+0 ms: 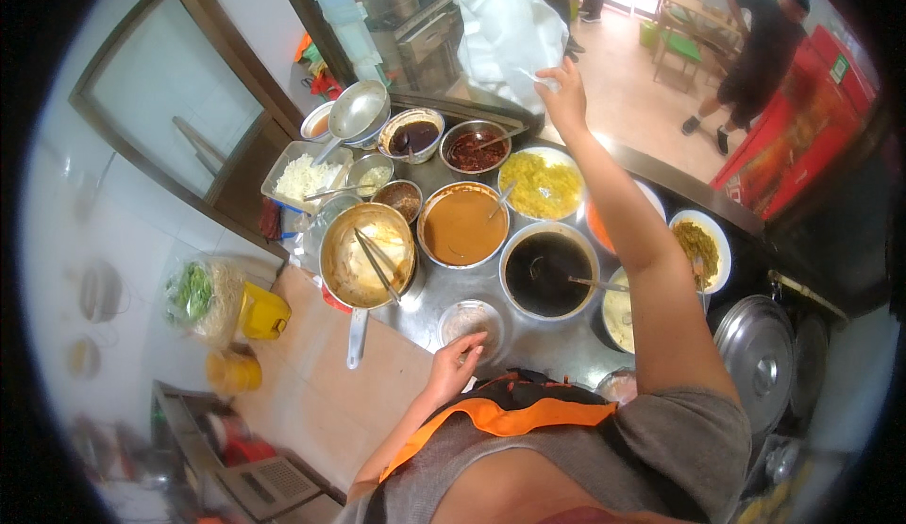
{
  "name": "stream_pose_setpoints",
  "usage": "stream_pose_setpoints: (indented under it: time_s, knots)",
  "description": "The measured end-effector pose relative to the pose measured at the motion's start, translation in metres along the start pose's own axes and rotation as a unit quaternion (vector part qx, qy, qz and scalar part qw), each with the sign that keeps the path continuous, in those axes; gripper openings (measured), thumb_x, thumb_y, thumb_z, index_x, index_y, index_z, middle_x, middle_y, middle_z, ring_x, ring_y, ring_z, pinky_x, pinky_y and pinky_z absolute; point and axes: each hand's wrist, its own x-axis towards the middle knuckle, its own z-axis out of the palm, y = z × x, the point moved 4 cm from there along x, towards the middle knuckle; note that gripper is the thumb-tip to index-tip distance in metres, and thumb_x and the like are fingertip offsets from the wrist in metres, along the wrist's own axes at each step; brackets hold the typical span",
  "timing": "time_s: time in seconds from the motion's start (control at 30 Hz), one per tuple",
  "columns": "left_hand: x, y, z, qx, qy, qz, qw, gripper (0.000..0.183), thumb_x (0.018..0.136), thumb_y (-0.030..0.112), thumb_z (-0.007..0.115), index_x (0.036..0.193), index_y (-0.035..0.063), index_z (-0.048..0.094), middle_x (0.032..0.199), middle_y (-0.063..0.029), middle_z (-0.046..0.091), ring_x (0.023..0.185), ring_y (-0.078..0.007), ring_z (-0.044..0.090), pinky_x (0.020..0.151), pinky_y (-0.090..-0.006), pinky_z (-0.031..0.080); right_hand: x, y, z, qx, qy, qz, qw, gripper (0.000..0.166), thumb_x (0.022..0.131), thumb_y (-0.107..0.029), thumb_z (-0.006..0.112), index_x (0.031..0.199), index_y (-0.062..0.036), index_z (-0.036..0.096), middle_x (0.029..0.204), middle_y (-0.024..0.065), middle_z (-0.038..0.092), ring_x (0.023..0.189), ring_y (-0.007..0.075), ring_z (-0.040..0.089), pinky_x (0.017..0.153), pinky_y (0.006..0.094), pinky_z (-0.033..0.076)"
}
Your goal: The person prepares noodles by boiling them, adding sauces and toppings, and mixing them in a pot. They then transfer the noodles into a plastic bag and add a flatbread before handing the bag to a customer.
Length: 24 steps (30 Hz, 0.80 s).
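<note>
My right hand is raised at the top of the view and pinches the edge of a white plastic bag in a hanging bunch. Low at the counter's front edge, my left hand has its fingers loosely curled and a little apart, with nothing visible in them. It is close to a small clear bowl and hides part of its rim; whether they touch I cannot tell. Beyond stand a basin of brown sauce, a basin of dark liquid with a spoon, and a bowl of yellow shreds.
On the left, a pan carries tongs, its handle overhanging the steel counter. Shredded white vegetable fills a plastic tub. Metal lids stand at the right. A person is beyond the counter.
</note>
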Motion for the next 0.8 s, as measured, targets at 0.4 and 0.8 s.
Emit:
stream_pose_setpoints:
  time_s: [0.4,0.8]
  knots:
    - [0.117,0.048,-0.014,0.075,-0.047,0.113,0.990,0.027,0.089,0.014,0.056,0.114,0.0030,0.061,0.105,-0.0123,0.065,0.095,-0.0186,0.062,0.084,-0.0305,0.048,0.013,0.032,-0.007,0.183,0.047,0.074,0.979,0.020,0.075,-0.008,0.068,0.095,-0.0094,0.064,0.101,0.0083,0.060,0.087,0.0202,0.062,0.075,0.0306,0.049]
    - [0.351,0.145,-0.001,-0.213,-0.004,0.105,0.971,0.038,0.092,0.016,0.053,0.127,0.0019,0.048,0.114,-0.0102,0.059,0.092,-0.0135,0.058,0.076,-0.0263,0.047,0.020,0.034,-0.015,0.077,-0.003,0.053,0.996,0.028,0.072,-0.016,0.070,0.100,-0.0140,0.065,0.136,0.0185,0.040,0.123,0.0331,0.042,0.096,0.0377,0.039]
